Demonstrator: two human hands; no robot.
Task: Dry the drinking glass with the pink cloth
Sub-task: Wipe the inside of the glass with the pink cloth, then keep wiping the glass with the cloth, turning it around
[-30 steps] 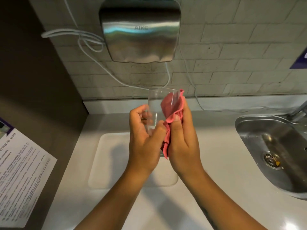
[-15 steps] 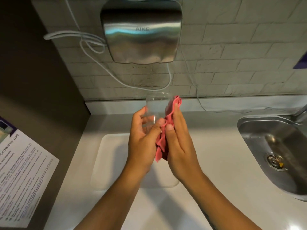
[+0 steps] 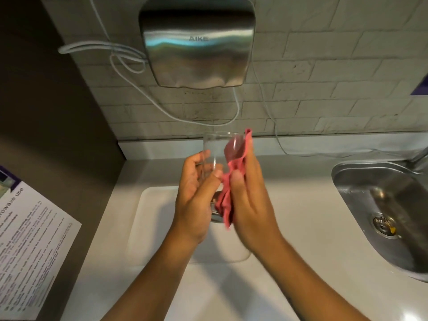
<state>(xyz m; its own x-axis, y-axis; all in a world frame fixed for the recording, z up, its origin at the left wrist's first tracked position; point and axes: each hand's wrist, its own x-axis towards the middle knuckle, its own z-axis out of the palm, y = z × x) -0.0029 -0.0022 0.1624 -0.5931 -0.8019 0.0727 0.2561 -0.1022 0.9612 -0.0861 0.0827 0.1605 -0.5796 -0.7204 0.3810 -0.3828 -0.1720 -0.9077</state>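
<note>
Right now the drinking glass (image 3: 214, 154) is up in the air above the white counter (image 3: 301, 205), mouth pointing away toward the tiled wall (image 3: 324, 66), held between both hands just below the steel hand dryer (image 3: 196, 42). The left hand (image 3: 196, 200) is wrapped round the lower part of the glass, thumb lying across the near side and fingers curled behind it, so it is gripping the glass. The right hand (image 3: 250, 200) is closed on the pink cloth (image 3: 228, 200), pinching it with the thumb and pressing it flat against the right side of the glass; a fold of cloth appears through the clear wall near the rim, though I cannot tell whether it is tucked inside or only lying behind.

To do this well, I would say the left hand should turn the glass a little at a time while the right keeps the cloth bearing on the wall, working from rim to base so no wet band is missed. The grip wants to stay firm but not squeezing, since wet glass slips easily.

Both forearms come up from below and meet at the glass, wrists angled inward, palms roughly facing each other. The sink (image 3: 382, 205) sits off to the right, well apart from the hands.
</note>
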